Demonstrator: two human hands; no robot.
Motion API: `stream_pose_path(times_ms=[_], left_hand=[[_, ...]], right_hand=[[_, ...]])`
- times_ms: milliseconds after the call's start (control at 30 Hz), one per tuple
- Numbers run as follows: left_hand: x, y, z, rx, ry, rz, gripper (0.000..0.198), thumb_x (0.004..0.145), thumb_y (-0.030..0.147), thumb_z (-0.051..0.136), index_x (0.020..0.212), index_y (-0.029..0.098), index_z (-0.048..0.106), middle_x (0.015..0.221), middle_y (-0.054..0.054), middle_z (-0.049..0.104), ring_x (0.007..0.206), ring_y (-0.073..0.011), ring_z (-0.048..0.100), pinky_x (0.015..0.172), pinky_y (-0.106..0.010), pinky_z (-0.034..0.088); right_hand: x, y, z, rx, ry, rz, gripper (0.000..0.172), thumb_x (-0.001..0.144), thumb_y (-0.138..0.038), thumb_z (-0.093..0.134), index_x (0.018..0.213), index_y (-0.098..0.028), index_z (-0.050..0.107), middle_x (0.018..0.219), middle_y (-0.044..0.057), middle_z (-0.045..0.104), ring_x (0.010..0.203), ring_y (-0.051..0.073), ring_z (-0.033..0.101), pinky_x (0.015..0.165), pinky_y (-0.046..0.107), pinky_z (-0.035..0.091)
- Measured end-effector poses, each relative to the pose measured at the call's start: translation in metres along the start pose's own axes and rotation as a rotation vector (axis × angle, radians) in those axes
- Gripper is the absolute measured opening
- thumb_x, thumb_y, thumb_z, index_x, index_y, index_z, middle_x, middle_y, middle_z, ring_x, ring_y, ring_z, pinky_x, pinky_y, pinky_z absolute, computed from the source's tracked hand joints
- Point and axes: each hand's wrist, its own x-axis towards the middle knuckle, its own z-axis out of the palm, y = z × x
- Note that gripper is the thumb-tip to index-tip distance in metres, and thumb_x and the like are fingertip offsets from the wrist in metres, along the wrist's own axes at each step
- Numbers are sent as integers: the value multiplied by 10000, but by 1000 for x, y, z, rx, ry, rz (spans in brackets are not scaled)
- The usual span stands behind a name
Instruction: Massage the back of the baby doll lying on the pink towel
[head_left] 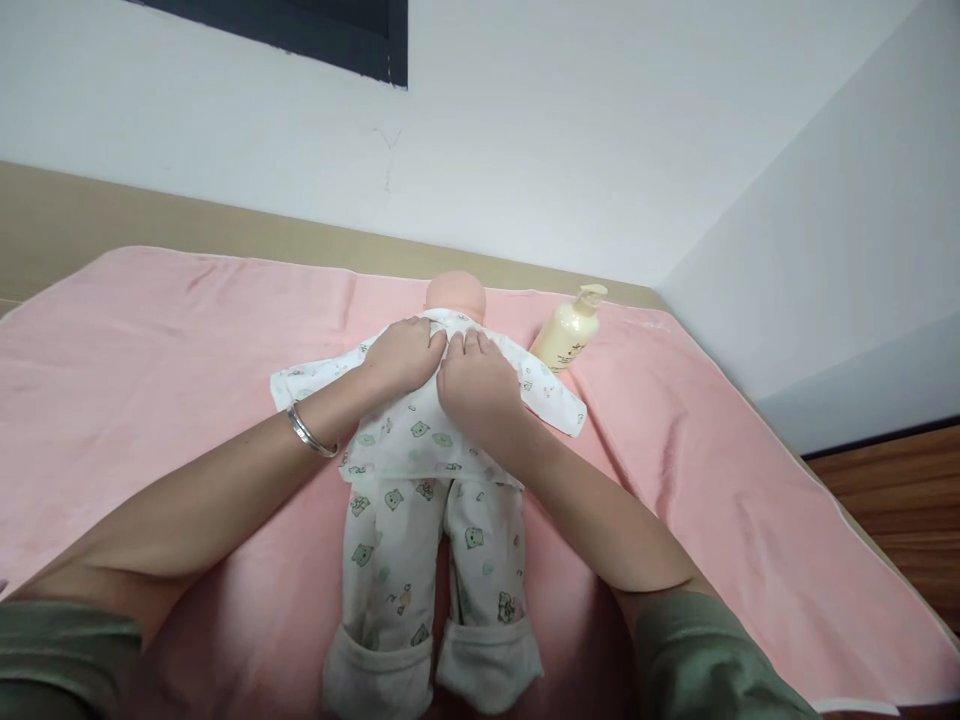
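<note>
A bald baby doll (456,292) lies on a pink blanket, its head at the far side; its face does not show. It wears a white long-sleeved shirt (409,435) and white trousers (397,540), both printed with small green animals. My left hand (405,355) rests on the upper part of the shirt just below the neck, its fingers curled on the cloth. Close beside it, my right hand (480,380) has bent fingers pressed on the shirt near the collar. The fingertips of both hands are partly hidden. The doll's sleeves spread out to either side.
A pale yellow pump bottle (568,332) stands tilted in view on the blanket (187,340), right of the doll's head. White walls (562,150) rise behind and to the right. A dark frame (360,40) hangs at the upper left. Brown wood (892,490) shows at the right.
</note>
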Motion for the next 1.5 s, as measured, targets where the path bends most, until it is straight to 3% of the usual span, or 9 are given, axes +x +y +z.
stream_pose_path(times_ms=[100,300,533,667,800,933,1233,1333,1500], left_hand=[[-8,3,6,99,53,33,505,1003,367,266,1126,86,666,1180,-212,704,1130,-334,667,984,-440,526],[-28,13,16,266,189,216,356,925,183,375,1006,87,708,1109,-230,694,1095,-320,649,1022,-438,509],[0,-1,3,15,15,-8,483,975,302,264,994,128,715,1111,-193,739,1030,-314,684,896,-423,533],[5,-6,4,-18,26,-43,566,998,357,204,996,123,719,1091,-200,743,1010,-320,684,886,-431,536],[-14,5,15,140,146,84,438,962,243,312,1053,85,709,1139,-233,706,1112,-339,661,1010,-457,524],[-28,15,21,270,181,274,429,909,127,343,1134,3,686,1270,-293,647,1289,-362,582,1173,-471,428],[4,-4,1,-50,4,-54,534,1002,433,246,963,152,698,1046,-156,748,975,-297,685,864,-391,529],[5,-6,6,-56,38,-52,577,1010,449,212,1004,139,699,1082,-166,745,999,-302,682,888,-401,529],[-13,8,19,125,179,108,485,984,257,254,1171,37,644,1191,-238,682,1168,-347,627,1073,-471,485]], right_hand=[[11,11,7,96,16,-11,527,998,-148,341,1473,32,478,1523,262,536,1483,346,446,1266,439,298],[34,39,3,290,-64,216,546,1046,-376,333,1344,10,579,1389,249,634,1319,351,572,1154,449,426],[6,3,-6,64,-34,48,557,1013,-186,325,1488,87,424,1517,319,511,1441,369,477,1233,460,332],[12,10,-3,152,-57,40,531,1018,-199,313,1457,48,479,1518,291,523,1437,343,485,1213,442,359],[31,35,5,291,-36,158,561,1040,-367,321,1353,33,561,1410,270,608,1351,354,537,1170,447,393],[38,42,8,300,-45,173,547,1029,-362,339,1332,33,565,1382,259,628,1311,356,552,1149,435,397],[11,5,-10,62,-51,165,489,1054,-283,300,1313,48,551,1232,306,670,1191,372,627,1039,429,449],[15,9,-5,119,-37,166,482,1046,-295,318,1318,22,559,1263,282,661,1228,367,607,1065,430,440],[37,34,17,335,39,206,557,1027,-403,340,1335,6,559,1362,252,636,1311,367,551,1167,480,377]])
